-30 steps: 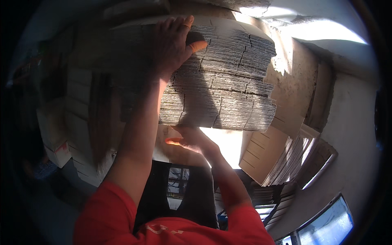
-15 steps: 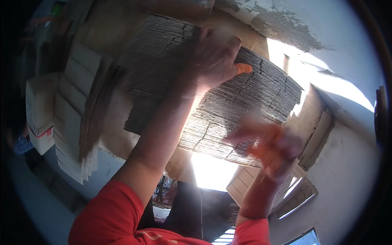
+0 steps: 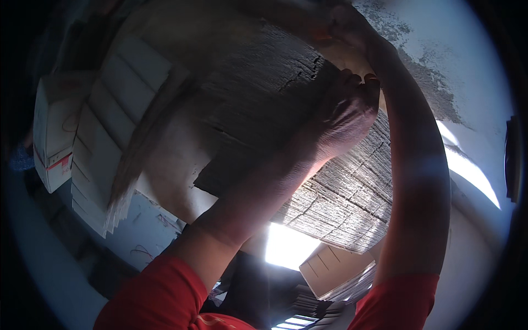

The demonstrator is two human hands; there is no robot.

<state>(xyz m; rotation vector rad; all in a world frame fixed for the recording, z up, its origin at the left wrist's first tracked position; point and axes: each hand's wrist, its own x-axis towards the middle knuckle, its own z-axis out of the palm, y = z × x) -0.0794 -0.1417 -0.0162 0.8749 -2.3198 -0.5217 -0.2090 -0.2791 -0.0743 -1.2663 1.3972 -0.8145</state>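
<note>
A large stack of grey-brown corrugated cardboard sheets lies before me, its ridged edges facing up and cracked by dark gaps. My left hand rests over the far right part of the stack with its fingers curled in. What its fingertips hold, if anything, is hidden. My right hand reaches past it to a dim brown block-like thing beyond the stack. An orange covering shows at its fingers, which are too dark to read.
At the left stand slotted light cardboard pieces beside a white carton. More slotted cardboard sits near my body, below a bright patch of light. A stained wall rises at the right.
My right hand has swung from the near right side up to the far edge. My left hand has shifted right across the stack, and its fingers are more curled.
</note>
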